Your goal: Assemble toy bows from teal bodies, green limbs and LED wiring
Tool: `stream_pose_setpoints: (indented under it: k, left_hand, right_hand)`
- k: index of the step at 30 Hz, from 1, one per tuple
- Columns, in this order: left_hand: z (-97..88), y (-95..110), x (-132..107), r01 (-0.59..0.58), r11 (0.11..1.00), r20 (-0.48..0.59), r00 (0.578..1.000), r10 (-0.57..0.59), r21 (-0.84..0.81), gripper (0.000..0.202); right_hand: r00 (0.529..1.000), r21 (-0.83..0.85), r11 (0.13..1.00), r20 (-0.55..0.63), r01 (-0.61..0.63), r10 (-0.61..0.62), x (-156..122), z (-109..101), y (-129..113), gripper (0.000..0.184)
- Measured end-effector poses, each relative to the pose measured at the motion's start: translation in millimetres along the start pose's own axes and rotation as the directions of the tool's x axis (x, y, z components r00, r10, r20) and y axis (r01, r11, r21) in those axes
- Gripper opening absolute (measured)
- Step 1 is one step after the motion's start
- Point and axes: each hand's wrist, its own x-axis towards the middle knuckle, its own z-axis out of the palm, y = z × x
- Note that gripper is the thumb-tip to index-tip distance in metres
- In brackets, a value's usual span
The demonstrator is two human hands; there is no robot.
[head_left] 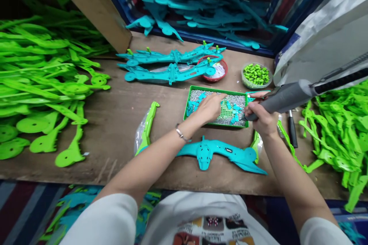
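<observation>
1. Turquoise winged plastic part [204,152] lies on the near side of the brown bench [115,138], crossed by the left forearm [158,149].
2. Right hand [262,118]: wrist turned inward, grip clamped around a grey cylindrical tool [290,95].
3. Left hand [211,108]: palm down, reaching into the green rectangular plastic tray [224,124]; whether its grip is together, I cannot tell.
4. Beyond: long turquoise plastic assemblies [161,74].

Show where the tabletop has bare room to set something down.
Bare tabletop shows between the left green heap and the single green piece. Crowded: around the green tray and left hand, and beside the right green heap.
</observation>
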Motion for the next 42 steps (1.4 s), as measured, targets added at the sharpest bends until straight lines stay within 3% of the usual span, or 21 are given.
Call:
stream_pose_setpoints:
  k: [2,4,7,9,13,18,24,29,35,39,42]
  left_hand:
    - [-4.7,-9.8,-22.9,-0.066,0.983,-0.140,0.989,0.042,-0.174,0.041]
    - [-4.1,-15.3,-53.6,-0.108,0.907,-0.214,0.977,0.020,-0.407,0.028]
    - [4.0,-15.5,-104.8,-0.018,0.769,-0.122,0.989,-0.078,-0.639,0.019]
    - [11.4,-13.3,-133.6,0.039,0.783,-0.094,0.988,-0.124,-0.620,0.018]
    - [26.5,-12.0,-163.9,0.014,0.924,-0.208,0.973,-0.100,-0.381,0.014]
    - [38.9,-18.0,-166.2,-0.125,0.976,-0.268,0.961,0.074,-0.178,0.015]
    - [37.8,-22.4,-166.4,-0.109,0.986,-0.230,0.970,0.078,-0.127,0.014]
    - [37.6,-13.2,-160.5,-0.117,0.983,-0.224,0.971,0.083,-0.142,0.016]
    - [46.7,-0.5,-146.3,-0.193,0.979,-0.147,0.972,0.181,-0.071,0.020]
    - [50.8,3.5,-139.6,-0.230,0.973,-0.066,0.972,0.227,-0.032,0.024]
    - [53.1,8.4,-134.3,-0.245,0.969,-0.049,0.969,0.243,-0.029,0.023]
  right_hand:
    - [0.998,0.003,0.999,-0.048,0.046,-0.046,5.7,10.7,6.9,0.029]
    - [0.994,0.023,0.997,-0.078,0.079,-0.077,9.1,20.8,14.5,0.027]
    - [0.994,0.053,0.995,-0.069,0.084,-0.080,9.1,31.6,25.2,0.025]
    - [0.997,0.048,0.997,-0.047,0.068,-0.066,7.0,35.4,30.9,0.026]
    - [0.999,0.001,0.999,-0.023,0.043,-0.043,4.7,38.1,38.6,0.030]
    - [1.000,-0.018,0.999,-0.005,0.030,-0.030,5.2,38.6,42.9,0.033]
    - [0.999,-0.019,0.999,0.028,0.040,-0.039,5.4,39.5,44.7,0.029]
    - [0.998,-0.048,0.999,0.063,0.024,-0.021,6.7,42.6,40.4,0.031]
    - [0.998,-0.021,0.998,0.013,0.062,-0.062,-5.5,39.0,7.6,0.027]
    - [0.995,0.046,0.994,-0.010,0.103,-0.103,-27.4,27.1,-21.0,0.022]
    - [0.998,0.105,0.993,0.022,0.052,-0.055,-49.6,16.8,-35.0,0.019]
